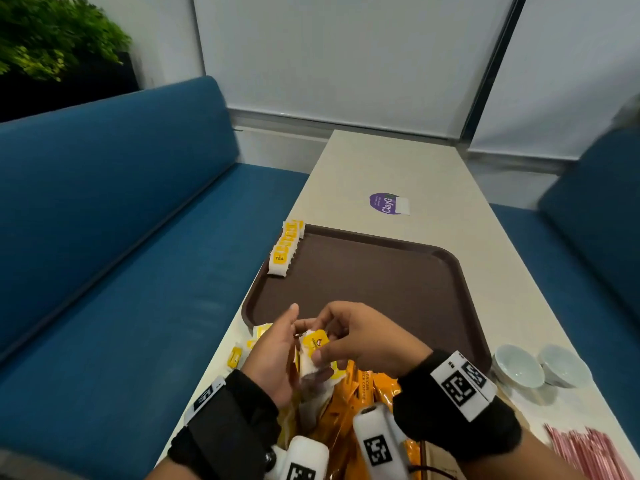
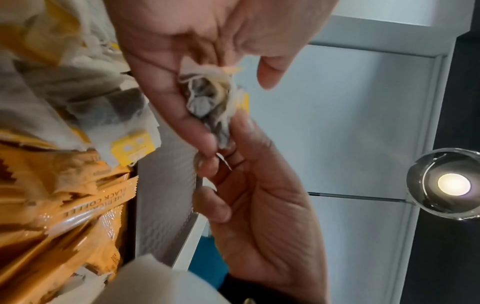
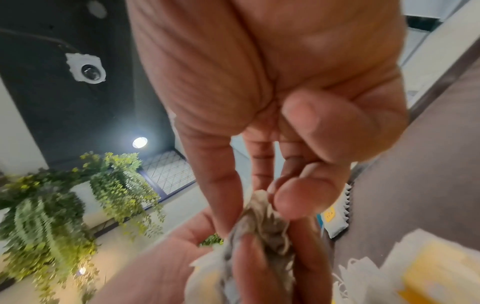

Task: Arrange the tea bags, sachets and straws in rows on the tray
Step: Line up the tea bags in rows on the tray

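Tea bags (image 1: 313, 355) are held as a small bunch between both hands, above the near edge of the tray (image 1: 460, 299). Left hand (image 1: 273, 362) cradles the bunch from the left with fingers curled round it; right hand (image 1: 360, 337) pinches the top bag's yellow tag between thumb and forefinger. Both wrist views confirm a crumpled bag caught between fingertips of both hands, with thread trailing.

One row of tea bags (image 1: 285, 249) already stands along the tray's far left edge, tags facing near. The rest of the tray floor is bare. Loose tea bags and orange coffee sachets (image 1: 360, 393) lie in a heap on the table (image 1: 398, 161) below the hands; red-and-white straws (image 1: 588, 452) lie at the near right, well apart from the tray.

Assessment: the step in hand is separating and squaring the bunch before placement. Recommended practice:
- Free any tangled thread before parting the bags, or a neighbour will likely be dragged along.
- Flatten each crumpled bag so it sits evenly.
- Keep tags facing the same way as the existing row.
- Set the bags down continuing that row toward the near end, edges overlapping alike.

Risk: the paper is thin and would probably tear under a hard pull.
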A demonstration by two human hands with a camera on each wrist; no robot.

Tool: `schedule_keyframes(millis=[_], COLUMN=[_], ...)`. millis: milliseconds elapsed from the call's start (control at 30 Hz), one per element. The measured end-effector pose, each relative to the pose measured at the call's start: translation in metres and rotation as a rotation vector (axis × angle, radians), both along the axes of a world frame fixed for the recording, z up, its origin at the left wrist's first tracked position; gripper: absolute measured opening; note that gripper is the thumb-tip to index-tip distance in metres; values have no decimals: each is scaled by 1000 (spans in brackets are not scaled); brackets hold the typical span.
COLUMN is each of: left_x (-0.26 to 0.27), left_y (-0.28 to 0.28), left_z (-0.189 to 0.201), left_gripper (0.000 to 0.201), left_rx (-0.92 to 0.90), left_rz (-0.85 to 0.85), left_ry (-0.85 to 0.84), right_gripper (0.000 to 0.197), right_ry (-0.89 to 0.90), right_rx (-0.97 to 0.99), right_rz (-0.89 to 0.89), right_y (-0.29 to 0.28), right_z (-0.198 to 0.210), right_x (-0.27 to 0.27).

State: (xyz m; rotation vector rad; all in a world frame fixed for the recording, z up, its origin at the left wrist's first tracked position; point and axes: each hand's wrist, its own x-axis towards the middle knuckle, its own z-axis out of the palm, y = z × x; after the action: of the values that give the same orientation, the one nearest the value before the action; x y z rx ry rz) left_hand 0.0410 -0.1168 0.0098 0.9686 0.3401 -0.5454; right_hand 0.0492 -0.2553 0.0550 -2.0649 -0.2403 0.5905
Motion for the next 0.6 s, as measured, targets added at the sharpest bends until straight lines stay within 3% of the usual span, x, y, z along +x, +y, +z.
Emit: schedule_keyframes(millis=[67,167,267,433,600], left_x=[-5,-11,-15,-20,-23], left_y=[2,5,9,16,24], left_z=[0,-2,-3,-1,0], left_gripper=[35,39,26,30,51], left_rx=[-11,-10,36,167,193], left_rz=[-18,-17,-60,-100,-64], left_ry=[-19,-56,-116,-212,-181], right_gripper=[26,17,24,29,26], right_ry=[32,44,12,50,19], right_rx=[41,96,104,60,125], right_rz=[-39,-62,-9,156,142], right_y=[-6,-11,-10,-3,5], right_z=[-1,-5,-6,-6,-9], right_x=[0,1,2,4,10])
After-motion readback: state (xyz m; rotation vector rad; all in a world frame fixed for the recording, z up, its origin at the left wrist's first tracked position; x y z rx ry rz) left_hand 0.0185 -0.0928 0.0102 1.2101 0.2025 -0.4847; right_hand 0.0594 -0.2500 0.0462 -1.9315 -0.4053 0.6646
